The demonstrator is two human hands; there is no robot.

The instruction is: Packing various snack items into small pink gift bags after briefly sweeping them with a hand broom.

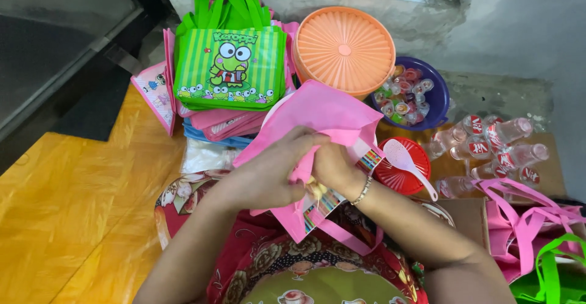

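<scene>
One crumpled pink fabric bag [317, 118], colourful-striped edge.

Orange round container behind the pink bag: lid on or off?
On. The ribbed orange lid covers the whole top of the container, seated flush at the rim; nothing of the inside shows, so whether it is full or empty cannot be told.

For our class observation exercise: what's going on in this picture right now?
A person seated on the floor holds a pink bag with both hands. The left hand grips the bag's edge, and the right hand is at its opening, apparently with small pale items that are too hidden to identify. Around them lie a stack of green and pink bags, an orange lidded container, a purple bowl of small jelly cups, a red dish with a pink scoop and small water bottles.
</scene>
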